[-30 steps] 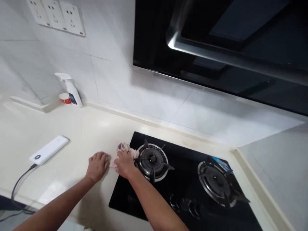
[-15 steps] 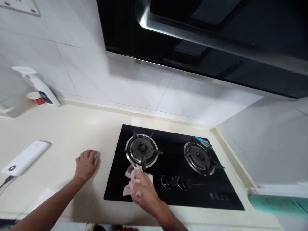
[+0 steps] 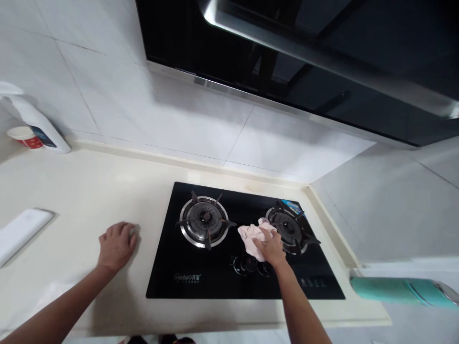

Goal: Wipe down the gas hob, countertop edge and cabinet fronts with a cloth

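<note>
My right hand (image 3: 270, 246) presses a crumpled pale pink cloth (image 3: 253, 239) onto the black glass gas stove (image 3: 222, 282), its fingers gripping the cloth. The cloth lies between the two burners, beside the right burner (image 3: 289, 228) and just above the control knobs, partly covering them. The left burner (image 3: 205, 217) has a steel ring and dark pan supports. On the cream countertop left of the stove, my left hand (image 3: 117, 244) rests palm down with its fingers loosely bent and apart, holding nothing.
A black range hood (image 3: 287, 62) overhangs the stove. At the back left stand a white spray bottle (image 3: 45, 126) and a red-and-white cup (image 3: 26, 137). A white oblong device (image 3: 21, 231) lies at the left. Past the right counter end is a green cylinder (image 3: 394, 290).
My right hand has moved the cloth rightward and back, from the front of the left burner to beside the right burner. The view has shifted slightly right; my left hand stays on the counter.
</note>
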`<state>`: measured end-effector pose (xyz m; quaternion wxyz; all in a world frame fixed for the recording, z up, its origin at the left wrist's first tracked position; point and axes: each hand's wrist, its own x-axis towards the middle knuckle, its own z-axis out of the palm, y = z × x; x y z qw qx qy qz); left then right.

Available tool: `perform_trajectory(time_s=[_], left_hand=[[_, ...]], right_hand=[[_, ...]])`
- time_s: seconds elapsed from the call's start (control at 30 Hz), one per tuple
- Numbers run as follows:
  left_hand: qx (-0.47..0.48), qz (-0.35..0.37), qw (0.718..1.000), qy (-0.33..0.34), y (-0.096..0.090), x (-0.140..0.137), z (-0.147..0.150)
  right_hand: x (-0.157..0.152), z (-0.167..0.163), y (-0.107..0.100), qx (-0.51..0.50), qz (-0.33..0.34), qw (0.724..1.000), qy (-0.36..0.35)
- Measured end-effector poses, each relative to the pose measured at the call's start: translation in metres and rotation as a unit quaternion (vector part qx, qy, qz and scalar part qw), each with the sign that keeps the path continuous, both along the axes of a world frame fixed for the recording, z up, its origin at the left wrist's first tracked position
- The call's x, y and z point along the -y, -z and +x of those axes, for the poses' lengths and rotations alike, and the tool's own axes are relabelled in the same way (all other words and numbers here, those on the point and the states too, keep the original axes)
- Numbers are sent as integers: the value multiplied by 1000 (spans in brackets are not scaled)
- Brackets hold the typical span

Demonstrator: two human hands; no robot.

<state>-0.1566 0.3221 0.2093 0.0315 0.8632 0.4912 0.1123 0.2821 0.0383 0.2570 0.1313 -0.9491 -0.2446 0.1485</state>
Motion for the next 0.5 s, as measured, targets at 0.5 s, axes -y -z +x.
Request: perform_trajectory(time_s=[0.5], left_hand=[[15,22,1000,6,9,-3,-4]], right_hand=[[-84,26,22,127,13,977,-171]])
